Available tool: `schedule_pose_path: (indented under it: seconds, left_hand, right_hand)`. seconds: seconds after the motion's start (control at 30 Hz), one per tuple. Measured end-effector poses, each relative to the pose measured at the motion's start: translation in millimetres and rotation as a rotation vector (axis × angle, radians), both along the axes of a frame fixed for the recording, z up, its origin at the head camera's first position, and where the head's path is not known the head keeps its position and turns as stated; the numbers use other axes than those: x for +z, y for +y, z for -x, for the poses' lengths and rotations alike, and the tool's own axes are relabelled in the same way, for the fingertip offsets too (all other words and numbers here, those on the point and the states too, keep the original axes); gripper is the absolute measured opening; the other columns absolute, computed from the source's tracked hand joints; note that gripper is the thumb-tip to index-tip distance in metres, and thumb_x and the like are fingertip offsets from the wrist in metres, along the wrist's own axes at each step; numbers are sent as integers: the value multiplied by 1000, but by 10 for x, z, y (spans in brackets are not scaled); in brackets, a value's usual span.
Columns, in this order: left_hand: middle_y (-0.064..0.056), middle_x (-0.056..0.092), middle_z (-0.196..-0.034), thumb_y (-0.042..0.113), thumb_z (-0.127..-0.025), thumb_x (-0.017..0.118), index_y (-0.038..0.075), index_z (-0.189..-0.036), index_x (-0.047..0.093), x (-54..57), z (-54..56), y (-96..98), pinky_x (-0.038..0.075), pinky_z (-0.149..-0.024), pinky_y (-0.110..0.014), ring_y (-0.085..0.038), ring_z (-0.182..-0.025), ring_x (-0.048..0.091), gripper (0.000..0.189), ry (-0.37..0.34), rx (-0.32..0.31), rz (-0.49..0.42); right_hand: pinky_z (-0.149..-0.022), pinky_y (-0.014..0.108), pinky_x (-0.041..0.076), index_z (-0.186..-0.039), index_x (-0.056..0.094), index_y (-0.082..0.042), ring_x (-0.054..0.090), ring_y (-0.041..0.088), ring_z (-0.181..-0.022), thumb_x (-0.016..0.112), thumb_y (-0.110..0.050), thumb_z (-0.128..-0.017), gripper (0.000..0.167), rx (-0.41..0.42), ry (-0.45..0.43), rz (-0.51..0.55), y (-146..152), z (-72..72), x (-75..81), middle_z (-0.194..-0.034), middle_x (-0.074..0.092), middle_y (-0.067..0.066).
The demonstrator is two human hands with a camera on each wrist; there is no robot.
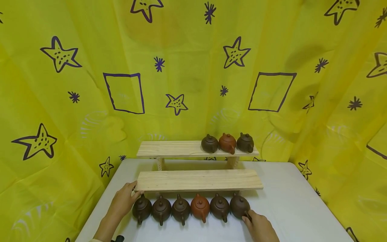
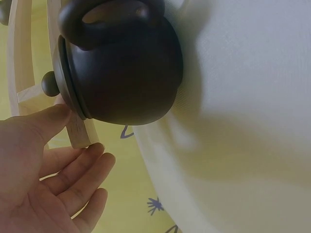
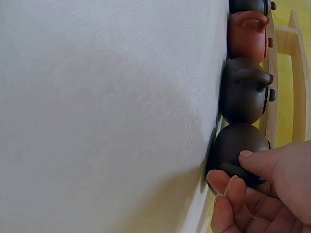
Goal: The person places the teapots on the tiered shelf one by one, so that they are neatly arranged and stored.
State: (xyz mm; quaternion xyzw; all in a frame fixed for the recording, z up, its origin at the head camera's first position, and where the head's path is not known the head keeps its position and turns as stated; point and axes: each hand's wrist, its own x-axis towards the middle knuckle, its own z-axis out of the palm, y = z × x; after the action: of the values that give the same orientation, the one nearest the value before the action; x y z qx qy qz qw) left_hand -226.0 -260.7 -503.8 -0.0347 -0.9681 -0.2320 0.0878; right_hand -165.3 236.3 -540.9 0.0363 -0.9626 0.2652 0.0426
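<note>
Teapot by the handle in a pinching right hand, left hand loosely spread at the lower shelf.

Shows star-printed yellow curtain from nine through twelve to three o'clock; has white worktop at six o'clock.
</note>
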Motion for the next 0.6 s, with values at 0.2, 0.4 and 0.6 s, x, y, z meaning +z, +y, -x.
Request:
schedule_pose_path:
  seconds: [0.2, 0.4, 0.6]
  left_hand:
    - [-31, 65, -128, 25, -101, 73, -13, -144, 54, 11, 8, 3, 52, -99, -64, -51, -118, 65, 61, 5, -1, 7]
    - [-30, 66, -127, 26, -101, 73, -13, -143, 55, 15, 12, 9, 53, -99, -63, -50, -118, 65, 61, 17, -2, 9]
    - [-30, 66, -126, 25, -100, 74, -14, -143, 55, -2, -2, -1, 52, -98, -65, -51, -118, 65, 61, 33, -9, 9]
  right_hand:
    - [-56, 26, 51, -85, 63, -9, 58, 8, -60, 77, -12, -96, 18, -6, 44, 31, 39, -56, -23, -72, 65, -3]
    - [-52, 20, 38, -78, 55, -12, 39, 5, -53, 76, -9, -96, 28, -8, 68, 69, 44, -102, -43, -62, 43, -6]
    - [-52, 21, 33, -77, 52, -13, 34, 4, -53, 75, -9, -96, 31, -9, 98, 67, 44, -138, -41, -61, 38, -7]
